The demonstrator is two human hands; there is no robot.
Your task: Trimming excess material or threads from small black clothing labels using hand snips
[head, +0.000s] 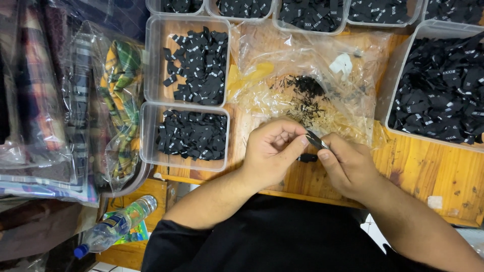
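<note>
Wooden bench surface, orange-brown and worn, carries several clear plastic trays of small black fabric labels. One tray sits at upper left of the work area, and a second tray lies directly below it, touching it. A larger tray stands at the right, heaped with the same labels. More trays line the far edge.

Between the trays lies a crumpled clear plastic bag with a scatter of black thread clippings on it.

The person's left hand is curled, thumb and forefinger pinched on one end of a black label. The right hand is closed narrowly around the other end of the same label. Both hands hover just above the near edge of the bench, in front of the bag. A small dark object lies on the bench directly under the hands; its kind cannot be told.

At the far left, folded plaid cloth in plastic wrap rests beside the trays. A clear plastic bottle with a blue cap lies below the bench edge.
</note>
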